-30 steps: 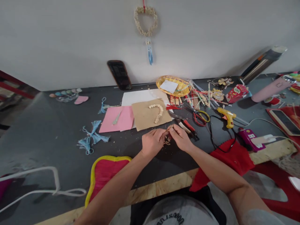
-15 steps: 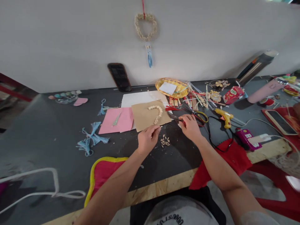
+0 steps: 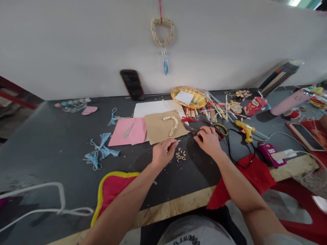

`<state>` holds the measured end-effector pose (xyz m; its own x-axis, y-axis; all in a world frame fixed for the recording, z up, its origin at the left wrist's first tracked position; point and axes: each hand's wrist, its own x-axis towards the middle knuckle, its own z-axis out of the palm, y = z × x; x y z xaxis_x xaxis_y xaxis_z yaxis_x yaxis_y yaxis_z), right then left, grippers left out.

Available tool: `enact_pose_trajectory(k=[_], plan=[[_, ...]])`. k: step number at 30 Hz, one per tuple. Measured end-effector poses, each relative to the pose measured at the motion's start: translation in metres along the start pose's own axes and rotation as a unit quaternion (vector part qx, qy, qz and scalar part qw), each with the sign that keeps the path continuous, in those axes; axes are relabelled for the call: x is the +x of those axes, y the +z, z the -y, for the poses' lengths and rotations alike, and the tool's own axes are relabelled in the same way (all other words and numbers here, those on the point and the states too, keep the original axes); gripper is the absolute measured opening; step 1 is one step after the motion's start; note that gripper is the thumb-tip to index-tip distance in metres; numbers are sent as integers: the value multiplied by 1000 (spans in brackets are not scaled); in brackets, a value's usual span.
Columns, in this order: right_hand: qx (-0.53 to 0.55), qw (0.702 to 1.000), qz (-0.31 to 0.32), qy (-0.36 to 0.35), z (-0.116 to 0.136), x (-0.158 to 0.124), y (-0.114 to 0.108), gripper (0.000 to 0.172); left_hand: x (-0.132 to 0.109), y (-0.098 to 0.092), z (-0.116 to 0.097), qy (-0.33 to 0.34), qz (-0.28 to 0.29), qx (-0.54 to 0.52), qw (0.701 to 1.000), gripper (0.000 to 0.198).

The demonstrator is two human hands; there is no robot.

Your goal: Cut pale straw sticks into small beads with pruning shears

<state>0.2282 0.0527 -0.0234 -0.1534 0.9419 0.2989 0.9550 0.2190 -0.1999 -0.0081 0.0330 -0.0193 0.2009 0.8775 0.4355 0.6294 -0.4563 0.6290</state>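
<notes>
My left hand is closed in a pinch on a small pale stick piece that juts from its fingertips. Just beside it on the dark table lies a small heap of cut stick pieces. My right hand is curled with its fingertips together, next to the scissors; what its fingers hold, if anything, is hidden. Behind both hands, a curved row of pale pieces lies on a brown sheet.
At left are a pink sheet and blue tassels. A yellow basket, a yellow glue gun, a purple box and a pink bottle stand or lie to the right. A heart-shaped ornament hangs on the wall.
The view has shifted slightly. The stick piece now shows more clearly beyond my left fingertips. My right hand stays by the scissors, its fingers curled a little differently.
</notes>
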Motion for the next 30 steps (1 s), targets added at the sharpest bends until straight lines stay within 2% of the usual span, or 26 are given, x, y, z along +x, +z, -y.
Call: enact_pose_trajectory(k=[5, 10, 14, 16, 18, 19, 22, 24, 25, 27, 30], plan=[[-13, 1000, 25, -6, 0, 0, 0, 25, 0, 1, 1, -26, 4, -14, 1000, 18], [34, 999, 28, -30, -4, 2, 5, 15, -1, 2, 3, -43, 7, -43, 998, 19], [131, 991, 9, 19, -7, 4, 3, 18, -1, 2, 2, -52, 9, -56, 997, 19], [224, 972, -22, 68, -8, 6, -2, 23, -1, 3, 4, -53, 4, -65, 997, 19], [356, 923, -46, 143, -11, 8, -7, 31, -1, 4, 6, -53, -1, -74, 996, 18], [431, 881, -52, 188, -12, 10, -9, 34, -1, 5, 7, -54, -3, -79, 995, 19], [647, 703, -25, 292, -16, 14, -15, 41, -2, 6, 9, -59, -4, -93, 994, 19], [743, 595, 25, 305, -17, 15, -18, 38, -2, 7, 9, -62, -3, -98, 993, 19], [773, 556, 51, 302, -17, 15, -20, 35, -2, 7, 9, -63, -4, -100, 993, 18], [810, 502, 84, 292, -15, 14, -22, 26, -2, 6, 8, -64, -4, -104, 993, 18], [837, 463, 95, 278, -12, 11, -22, 15, -1, 4, 7, -64, -3, -112, 992, 18]])
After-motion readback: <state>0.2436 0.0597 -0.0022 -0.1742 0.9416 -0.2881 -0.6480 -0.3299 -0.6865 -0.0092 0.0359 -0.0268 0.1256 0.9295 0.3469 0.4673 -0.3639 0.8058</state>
